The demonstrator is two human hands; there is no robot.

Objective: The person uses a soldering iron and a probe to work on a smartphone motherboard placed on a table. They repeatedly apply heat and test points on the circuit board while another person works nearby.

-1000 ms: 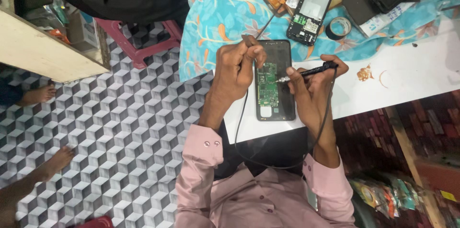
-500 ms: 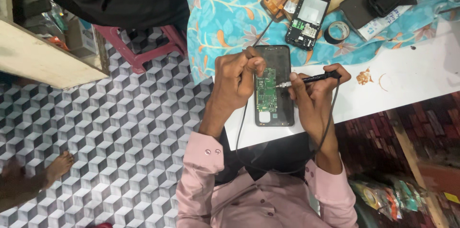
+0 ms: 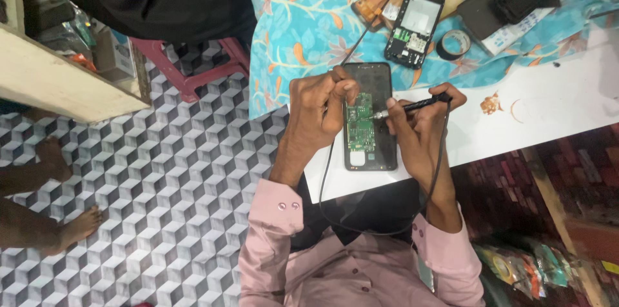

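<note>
Seen from above, we work on an opened phone (image 3: pixel 369 117) lying back-up on the white table (image 3: pixel 548 104), its green circuit board (image 3: pixel 361 121) exposed at the centre of the frame. Our right hand (image 3: pixel 419 120) is closed around a black soldering iron (image 3: pixel 412 106), the metal tip resting on the board's right edge; its black cord (image 3: pixel 445 171) loops down toward six o'clock and back up past our left wrist. Our left hand (image 3: pixel 319 110), at nine o'clock of the phone, is curled shut with the fingertips pinching a thin rod (image 3: pixel 364 42) against the board's upper left corner; the rod runs off toward one o'clock.

At twelve o'clock, on a turquoise floral cloth (image 3: pixel 303 17), lie a second stripped phone (image 3: pixel 414 26) and, just beside it at three o'clock, a roll of black tape (image 3: pixel 454 44). A dark case (image 3: pixel 509 0) sits further toward two o'clock.

On the patterned floor at nine o'clock we see another person's bare foot (image 3: pixel 74 229), and a red stool (image 3: pixel 193 68) stands at eleven o'clock.
</note>
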